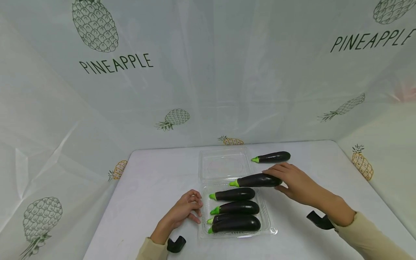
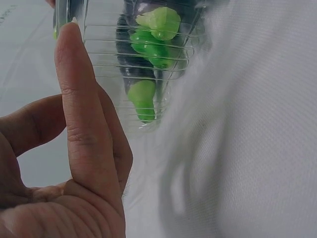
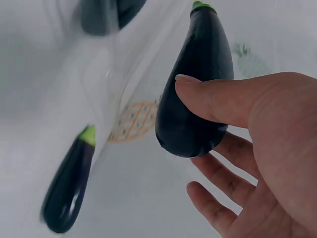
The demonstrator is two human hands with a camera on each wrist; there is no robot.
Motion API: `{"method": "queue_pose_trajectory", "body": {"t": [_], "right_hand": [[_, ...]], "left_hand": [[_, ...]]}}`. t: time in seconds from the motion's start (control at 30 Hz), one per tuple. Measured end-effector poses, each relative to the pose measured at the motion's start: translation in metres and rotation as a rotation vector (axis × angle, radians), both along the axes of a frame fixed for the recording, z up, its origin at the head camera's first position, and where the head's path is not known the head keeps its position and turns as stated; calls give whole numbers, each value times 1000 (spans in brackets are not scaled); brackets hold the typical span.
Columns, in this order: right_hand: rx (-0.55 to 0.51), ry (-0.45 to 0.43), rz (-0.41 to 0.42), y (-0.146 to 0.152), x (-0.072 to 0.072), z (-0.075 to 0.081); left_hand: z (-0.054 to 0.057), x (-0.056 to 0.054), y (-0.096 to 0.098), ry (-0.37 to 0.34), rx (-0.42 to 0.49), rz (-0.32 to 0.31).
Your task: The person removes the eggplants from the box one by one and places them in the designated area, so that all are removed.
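Observation:
My right hand [image 1: 297, 182] holds an eggplant [image 1: 256, 180] by its thick end, over the back part of a clear plastic clamshell box [image 1: 266, 216]. In the right wrist view, the thumb [image 3: 213, 99] presses one side of this eggplant [image 3: 203, 54], with the other fingers behind it. Several eggplants [image 1: 238, 207] lie crosswise in the box's front half, their green stems to the left. My left hand [image 1: 186, 207] is at the box's left side, index fingertip right at the plastic wall in the left wrist view. Its fingers are loosely bent and grip nothing.
Another eggplant [image 1: 274, 157] lies on the white table [image 1: 156, 173] at the back, right of the box's open lid [image 1: 224, 164]. A white sheet printed with pineapples [image 1: 208, 72] hangs behind and beside the table.

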State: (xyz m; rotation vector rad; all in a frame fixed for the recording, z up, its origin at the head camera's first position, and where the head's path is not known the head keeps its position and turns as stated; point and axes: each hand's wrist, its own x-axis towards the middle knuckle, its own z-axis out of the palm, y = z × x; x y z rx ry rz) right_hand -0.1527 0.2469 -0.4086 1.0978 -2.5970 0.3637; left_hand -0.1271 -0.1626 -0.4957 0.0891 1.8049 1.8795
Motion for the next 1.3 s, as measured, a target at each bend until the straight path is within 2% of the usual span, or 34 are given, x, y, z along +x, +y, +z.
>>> {"method": "queue_pose_trajectory", "body": {"t": [0.27, 0.7, 1.0, 1.3], "right_hand": [[-30, -9, -45, 36, -15, -6], [-43, -51, -132, 85, -33, -29], [-19, -186, -196, 100, -46, -45], [22, -213, -172, 96, -59, -61]], "left_hand": [[0, 0, 0, 1, 7, -11], [2, 1, 0, -9, -3, 0], [1, 1, 1, -3, -10, 1], [1, 1, 1, -4, -10, 0]]}}
